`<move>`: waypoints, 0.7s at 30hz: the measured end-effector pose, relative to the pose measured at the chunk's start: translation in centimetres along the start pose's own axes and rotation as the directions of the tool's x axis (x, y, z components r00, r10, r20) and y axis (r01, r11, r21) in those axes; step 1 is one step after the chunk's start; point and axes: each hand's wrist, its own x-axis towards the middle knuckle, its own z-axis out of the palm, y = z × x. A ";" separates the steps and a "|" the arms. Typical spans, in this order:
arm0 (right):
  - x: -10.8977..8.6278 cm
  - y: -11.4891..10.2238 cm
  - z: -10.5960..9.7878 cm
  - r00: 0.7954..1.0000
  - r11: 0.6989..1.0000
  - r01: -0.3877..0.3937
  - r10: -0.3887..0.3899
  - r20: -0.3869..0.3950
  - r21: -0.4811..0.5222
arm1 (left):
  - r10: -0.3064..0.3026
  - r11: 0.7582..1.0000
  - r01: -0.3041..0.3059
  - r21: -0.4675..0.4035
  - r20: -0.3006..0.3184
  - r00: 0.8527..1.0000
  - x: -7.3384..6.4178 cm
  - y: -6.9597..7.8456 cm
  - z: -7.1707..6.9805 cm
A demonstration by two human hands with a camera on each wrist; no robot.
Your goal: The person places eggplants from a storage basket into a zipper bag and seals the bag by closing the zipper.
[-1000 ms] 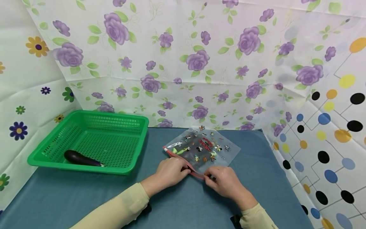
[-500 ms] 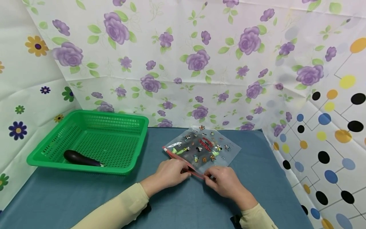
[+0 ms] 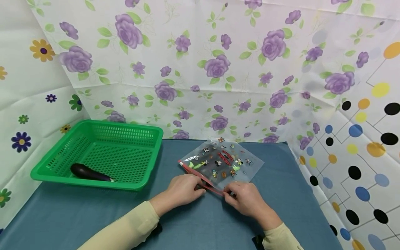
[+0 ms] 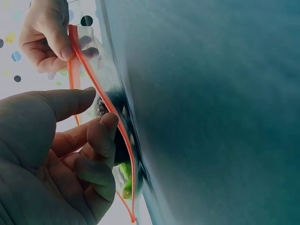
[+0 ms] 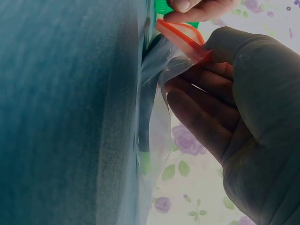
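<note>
A clear zip bag (image 3: 229, 158) with cartoon prints and a red zip edge lies at the table's middle. Its mouth gapes toward the person. Inside show pale green pieces (image 3: 195, 165) and something dark; their kind is hard to tell through the print. My right hand (image 3: 245, 199) pinches the near right corner of the red edge. My left hand (image 3: 182, 192) is at the mouth, thumb apart from the fingers. In the left wrist view, its loosely bent fingertips (image 4: 110, 123) lie close against the red strip, with nothing pinched.
A green plastic basket (image 3: 150, 152) stands on the left of the blue-covered table (image 3: 193, 225). A dark purple eggplant (image 3: 90, 172) lies in it near the front wall. Patterned cloths hang behind and on both sides.
My left hand has drawn back slightly to the left from the red edge, and the bag's mouth gapes a little wider. The right hand keeps its pinch in place.
</note>
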 end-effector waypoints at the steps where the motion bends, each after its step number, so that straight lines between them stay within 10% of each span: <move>1: 0.0 0.0 0.0 1.000 1.000 0.001 -0.001 -0.002 0.000 | -0.002 1.000 0.002 0.002 0.000 1.000 -0.1 -0.1 -0.1; 21: -0.1 0.1 0.1 1.000 1.000 0.004 -0.004 -0.002 0.018 | 0.044 0.999 -0.045 -0.005 -0.080 0.996 -2.0 0.0 -4.2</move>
